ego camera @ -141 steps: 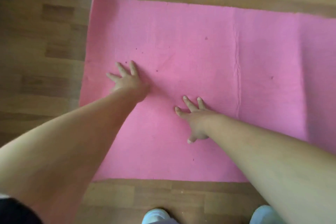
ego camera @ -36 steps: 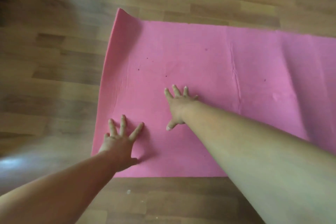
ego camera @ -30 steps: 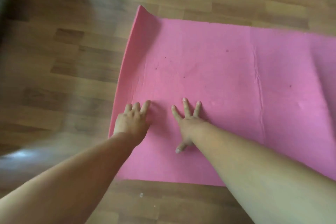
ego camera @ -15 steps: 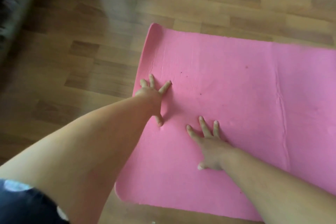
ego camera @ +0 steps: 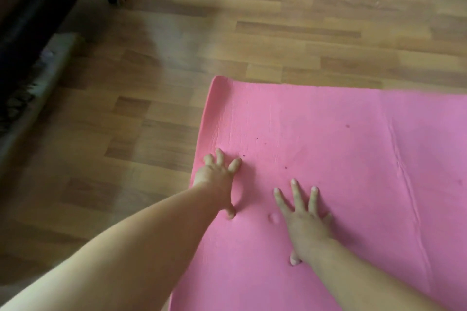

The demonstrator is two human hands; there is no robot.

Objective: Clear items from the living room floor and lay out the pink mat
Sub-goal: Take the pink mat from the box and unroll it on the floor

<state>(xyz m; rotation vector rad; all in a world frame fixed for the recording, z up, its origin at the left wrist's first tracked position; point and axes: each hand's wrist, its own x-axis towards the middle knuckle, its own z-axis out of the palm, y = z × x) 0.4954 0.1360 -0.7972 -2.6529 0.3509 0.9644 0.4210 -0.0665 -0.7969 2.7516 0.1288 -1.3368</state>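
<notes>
On the wooden plank floor (ego camera: 177, 63) the flat pink foam mat (ego camera: 341, 146) lies unrolled; its left end curls up slightly. Since half a second ago, the left hand (ego camera: 214, 177) has slid nearer that edge, fingers spread, pressing; the right hand (ego camera: 303, 219) stays flat, grasping nothing. Smoothing looks nearly finished.

Head camera looks steeply down, close over the somewhat blurred floor (ego camera: 177, 63).
</notes>
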